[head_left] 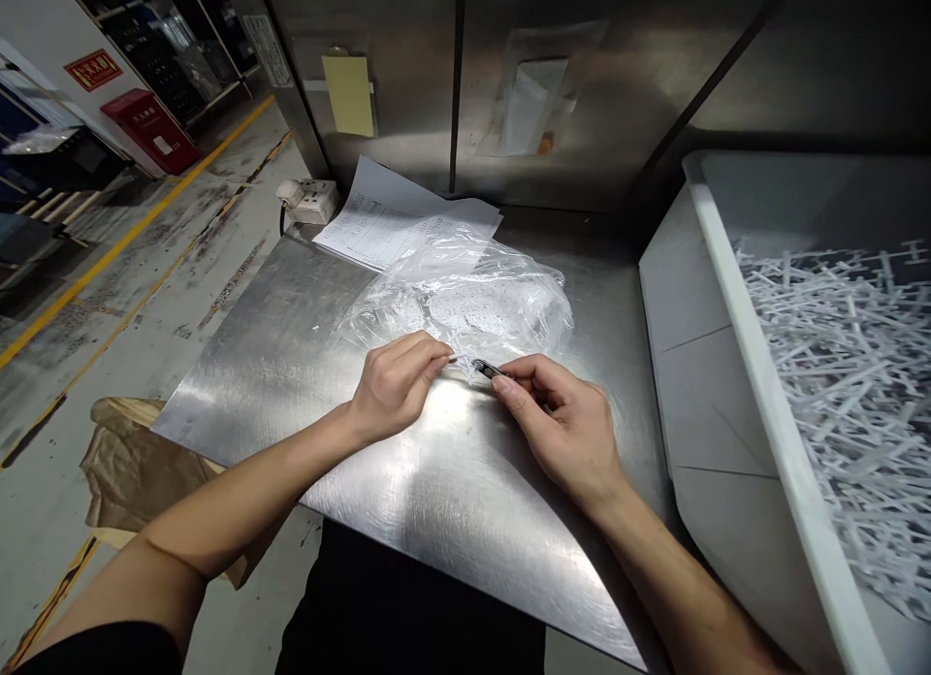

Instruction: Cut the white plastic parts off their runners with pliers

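Note:
A clear plastic bag (pixel 465 297) with small white parts inside lies on the steel table (pixel 291 336). My left hand (pixel 397 384) rests at the bag's near edge, its fingertips pinched on something small that I cannot make out. My right hand (pixel 563 423) holds a small dark metal tool (pixel 486 369), its tip pointing toward the left fingertips. The two hands nearly meet just in front of the bag.
A large white bin (pixel 727 297) full of white plastic strips (pixel 850 384) stands at the right. Printed papers (pixel 385 219) and a white power socket (pixel 312 202) lie at the table's back. Brown paper (pixel 138 471) lies on the floor at left. Steel cabinet wall behind.

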A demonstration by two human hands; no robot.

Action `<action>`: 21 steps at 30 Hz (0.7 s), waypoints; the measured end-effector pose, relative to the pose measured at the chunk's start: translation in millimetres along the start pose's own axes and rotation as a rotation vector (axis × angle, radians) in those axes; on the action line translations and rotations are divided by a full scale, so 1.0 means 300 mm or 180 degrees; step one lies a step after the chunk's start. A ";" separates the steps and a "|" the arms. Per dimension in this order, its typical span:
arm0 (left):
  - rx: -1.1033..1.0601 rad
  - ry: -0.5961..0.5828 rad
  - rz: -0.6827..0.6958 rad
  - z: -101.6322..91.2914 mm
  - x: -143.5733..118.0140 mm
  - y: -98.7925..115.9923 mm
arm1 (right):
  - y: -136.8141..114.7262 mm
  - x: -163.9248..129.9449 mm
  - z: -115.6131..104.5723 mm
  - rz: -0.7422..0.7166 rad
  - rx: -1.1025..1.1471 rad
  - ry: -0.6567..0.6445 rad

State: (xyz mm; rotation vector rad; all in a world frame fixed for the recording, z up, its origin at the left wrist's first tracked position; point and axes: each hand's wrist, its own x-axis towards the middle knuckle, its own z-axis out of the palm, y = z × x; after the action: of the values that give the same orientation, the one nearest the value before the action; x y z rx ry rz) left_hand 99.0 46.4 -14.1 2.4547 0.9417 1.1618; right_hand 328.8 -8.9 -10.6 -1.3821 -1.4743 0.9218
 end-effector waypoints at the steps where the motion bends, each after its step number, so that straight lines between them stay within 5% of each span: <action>1: 0.0001 -0.0051 -0.0074 0.001 -0.002 0.001 | 0.004 0.001 0.002 0.0051 0.0016 -0.0010; 21: 0.0073 -0.0152 -0.0325 -0.002 -0.006 -0.003 | -0.019 -0.002 -0.002 -0.0018 0.0158 -0.0142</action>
State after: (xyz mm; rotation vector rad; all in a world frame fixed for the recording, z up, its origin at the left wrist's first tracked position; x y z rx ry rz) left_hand 97.2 45.8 -15.3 2.4099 1.0586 1.0598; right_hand 327.5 -10.1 -5.2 -1.3282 -1.4783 0.9850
